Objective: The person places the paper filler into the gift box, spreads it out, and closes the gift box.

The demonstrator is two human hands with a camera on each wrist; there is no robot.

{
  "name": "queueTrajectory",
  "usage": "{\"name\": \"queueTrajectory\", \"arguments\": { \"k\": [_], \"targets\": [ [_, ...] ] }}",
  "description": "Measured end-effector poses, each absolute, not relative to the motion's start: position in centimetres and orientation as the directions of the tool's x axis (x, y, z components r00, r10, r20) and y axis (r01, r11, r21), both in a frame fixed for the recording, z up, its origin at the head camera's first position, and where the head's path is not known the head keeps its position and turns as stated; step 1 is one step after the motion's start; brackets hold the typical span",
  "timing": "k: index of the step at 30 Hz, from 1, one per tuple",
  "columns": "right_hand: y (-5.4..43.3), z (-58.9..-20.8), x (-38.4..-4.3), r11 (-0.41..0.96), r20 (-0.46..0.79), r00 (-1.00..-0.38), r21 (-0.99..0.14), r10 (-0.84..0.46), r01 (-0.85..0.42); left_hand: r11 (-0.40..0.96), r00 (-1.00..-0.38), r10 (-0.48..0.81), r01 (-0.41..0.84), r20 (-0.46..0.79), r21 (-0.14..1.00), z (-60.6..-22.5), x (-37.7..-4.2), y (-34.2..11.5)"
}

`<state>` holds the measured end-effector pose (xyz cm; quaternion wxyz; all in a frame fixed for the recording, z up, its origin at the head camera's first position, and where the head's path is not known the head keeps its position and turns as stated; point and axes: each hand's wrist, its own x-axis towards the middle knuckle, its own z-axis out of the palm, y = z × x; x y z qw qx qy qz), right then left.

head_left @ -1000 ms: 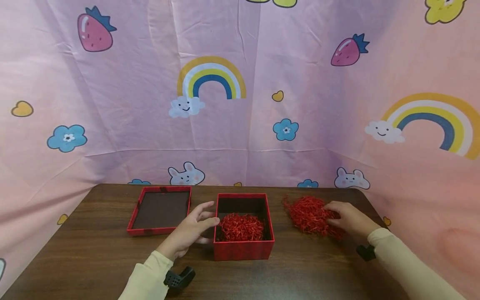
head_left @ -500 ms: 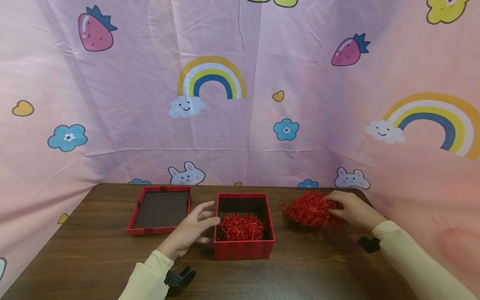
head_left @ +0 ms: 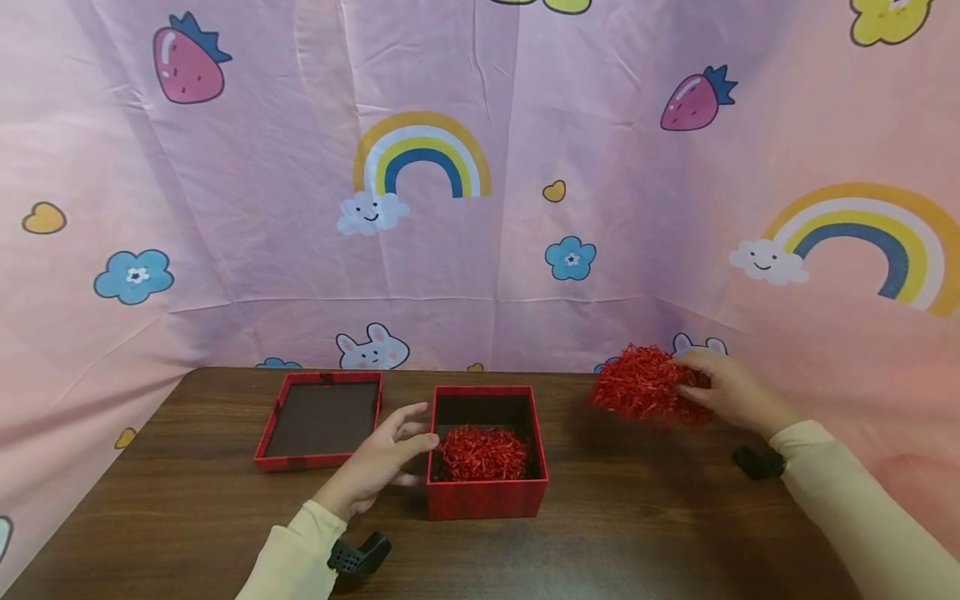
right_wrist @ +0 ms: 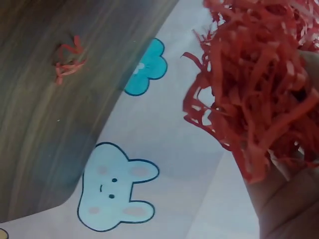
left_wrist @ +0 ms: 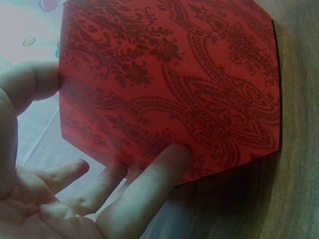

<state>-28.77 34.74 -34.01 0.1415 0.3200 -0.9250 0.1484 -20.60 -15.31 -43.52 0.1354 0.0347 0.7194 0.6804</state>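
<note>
Head view: holding red shreds [head_left: 641, 385] up in the right hand [head_left: 738, 392], hard to tell how firmly, above the table [head_left: 615, 533], best bunched snugly against shedding, with the left hand [head_left: 378, 458] spread, touching the red box [head_left: 487, 502].

Right hand [head_left: 729, 388] grips a bundle of red shredded paper [head_left: 641, 385] above the worktop [head_left: 615, 533]. Left hand [head_left: 378, 460] touches the left side of an open red box [head_left: 487, 502] containing further shreds [head_left: 483, 454]. Upturned lid [head_left: 324, 420] lies left of the box.
</note>
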Motion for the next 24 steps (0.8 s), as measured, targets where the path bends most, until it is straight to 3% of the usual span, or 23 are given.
{"name": "queueTrajectory", "arguments": {
  "k": [14, 24],
  "targets": [
    [33.3, -31.2, -28.7, 0.701, 0.436, -0.67, -0.116, -0.601, -0.704, 0.07, -0.963, 0.231, -0.129, -0.142, 0.989, -43.7, -20.9, -15.5],
    [32.5, -29.6, -28.2, 0.72, 0.418, -0.676, -0.073, -0.606, -0.69, 0.063, -0.96, 0.236, -0.138, -0.149, 0.988, -43.9, -20.9, -15.4]
  ]
}}
